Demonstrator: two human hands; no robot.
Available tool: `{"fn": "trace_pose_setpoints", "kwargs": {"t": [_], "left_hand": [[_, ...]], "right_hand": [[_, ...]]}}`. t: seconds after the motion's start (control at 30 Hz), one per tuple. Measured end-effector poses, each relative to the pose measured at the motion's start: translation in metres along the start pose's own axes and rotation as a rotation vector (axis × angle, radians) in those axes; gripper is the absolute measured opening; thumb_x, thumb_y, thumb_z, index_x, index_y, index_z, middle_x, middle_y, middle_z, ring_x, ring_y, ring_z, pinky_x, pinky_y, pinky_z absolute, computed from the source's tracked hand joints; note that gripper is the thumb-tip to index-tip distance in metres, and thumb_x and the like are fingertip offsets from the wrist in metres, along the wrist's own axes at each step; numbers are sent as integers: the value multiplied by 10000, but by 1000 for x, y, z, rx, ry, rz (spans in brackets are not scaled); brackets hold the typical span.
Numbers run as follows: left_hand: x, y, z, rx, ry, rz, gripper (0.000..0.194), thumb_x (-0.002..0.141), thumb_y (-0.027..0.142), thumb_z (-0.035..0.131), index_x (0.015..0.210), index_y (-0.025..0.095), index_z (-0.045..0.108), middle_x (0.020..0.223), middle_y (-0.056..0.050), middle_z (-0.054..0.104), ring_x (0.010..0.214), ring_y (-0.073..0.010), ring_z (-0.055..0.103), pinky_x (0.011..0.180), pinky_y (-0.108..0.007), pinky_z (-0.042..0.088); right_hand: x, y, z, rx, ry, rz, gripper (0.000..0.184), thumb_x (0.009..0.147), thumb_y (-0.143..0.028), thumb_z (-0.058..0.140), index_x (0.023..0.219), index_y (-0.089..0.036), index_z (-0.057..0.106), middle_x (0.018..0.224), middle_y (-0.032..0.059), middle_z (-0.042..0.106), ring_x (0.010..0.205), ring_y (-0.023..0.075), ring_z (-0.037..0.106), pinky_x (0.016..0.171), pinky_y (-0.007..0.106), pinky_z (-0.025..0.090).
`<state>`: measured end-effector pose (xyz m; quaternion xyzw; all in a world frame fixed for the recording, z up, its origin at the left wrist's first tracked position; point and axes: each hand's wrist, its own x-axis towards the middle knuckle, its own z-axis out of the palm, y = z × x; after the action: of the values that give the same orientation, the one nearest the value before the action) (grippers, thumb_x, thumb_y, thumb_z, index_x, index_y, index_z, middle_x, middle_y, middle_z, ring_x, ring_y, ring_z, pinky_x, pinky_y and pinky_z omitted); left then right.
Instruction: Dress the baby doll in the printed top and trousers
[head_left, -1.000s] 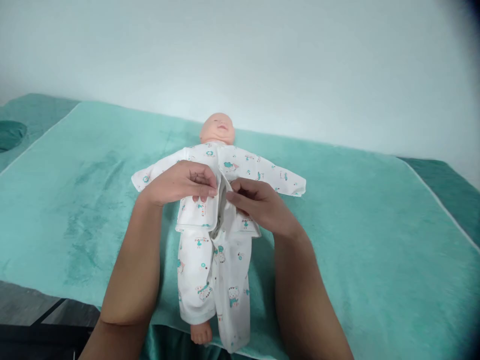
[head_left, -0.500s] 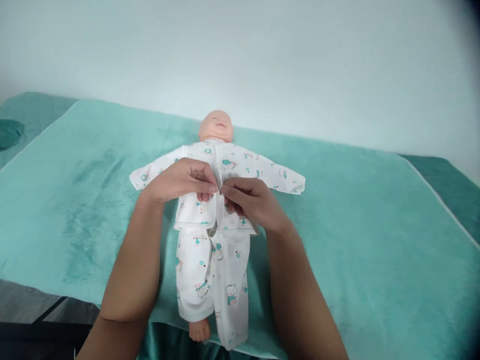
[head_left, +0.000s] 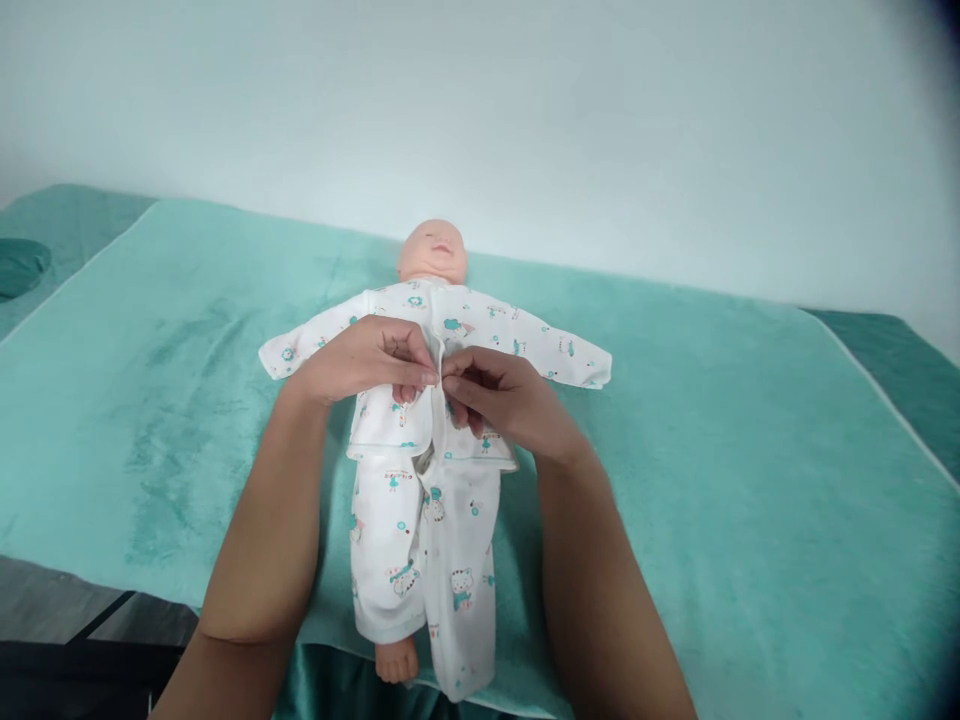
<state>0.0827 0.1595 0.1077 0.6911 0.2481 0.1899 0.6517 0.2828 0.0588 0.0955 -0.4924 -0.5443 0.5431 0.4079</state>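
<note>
A baby doll [head_left: 433,250] lies on its back on a teal blanket [head_left: 712,420], dressed in a white printed shirt [head_left: 495,330] and matching trousers [head_left: 409,545]. My left hand [head_left: 360,360] pinches the left front edge of the shirt at the doll's chest. Meeting it at the middle seam, my right hand [head_left: 502,400] pinches the right front edge. The fingertips of both hands touch over the shirt's opening. One bare doll foot [head_left: 395,660] sticks out of the left trouser leg at the blanket's near edge.
The blanket covers a darker teal bed [head_left: 900,360] set against a pale wall [head_left: 525,110]. A dark green cushion [head_left: 19,265] lies at the far left. A strip of dark floor [head_left: 60,630] shows at the lower left.
My right hand has moved left to meet my left hand, and the shirt's open front has been drawn together at the chest.
</note>
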Motion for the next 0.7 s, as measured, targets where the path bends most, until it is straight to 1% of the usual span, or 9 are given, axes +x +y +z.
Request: {"fn": "trace_pose_setpoints", "kwargs": {"t": [0.03,0.1,0.17,0.27,0.4,0.53,0.7], "left_hand": [[0,0,0,3,1,0,199,779,301,825,764,155,690,617,-18,677,563,-111,642,551,-231,548],[0,1,0,16,1,-2,205,777,301,824,758,155,680,614,-17,672,566,-114,644,550,-233,547],[-1,3,1,42,1,-12,201,788,308,809,769,157,679,631,-20,676,578,-117,650,557,-236,551],[-2,7,3,78,4,-30,182,801,307,785,843,171,671,686,-16,693,595,-114,655,563,-236,551],[-3,9,6,115,12,-41,152,787,206,727,917,200,648,766,-11,708,619,-118,655,557,-237,545],[-4,9,8,159,37,-39,171,749,129,670,893,216,637,735,5,681,593,-119,639,540,-241,529],[-8,13,9,241,50,-59,178,728,117,644,866,228,629,670,20,663,589,-143,662,518,-240,505]], "right_hand": [[0,-1,1,-18,8,11,192,902,-392,689,917,-206,640,596,-44,610,492,87,526,451,209,424],[0,-3,3,-53,34,31,181,862,-348,729,931,-220,622,593,-58,603,486,89,517,434,207,412],[0,-5,7,-76,70,31,197,839,-338,747,912,-231,598,599,-68,582,490,90,510,428,210,402],[0,-6,13,-99,113,13,218,826,-335,749,879,-241,560,629,-74,555,509,91,500,442,221,394],[1,-5,17,-149,148,-25,209,825,-308,729,867,-245,534,676,-67,556,549,91,475,482,230,366],[1,-3,17,-173,172,-28,213,819,-300,723,860,-246,522,695,-62,542,585,98,466,512,238,349],[2,1,18,-168,189,-57,234,822,-333,732,868,-238,523,765,-46,573,642,101,470,553,245,356]]}}
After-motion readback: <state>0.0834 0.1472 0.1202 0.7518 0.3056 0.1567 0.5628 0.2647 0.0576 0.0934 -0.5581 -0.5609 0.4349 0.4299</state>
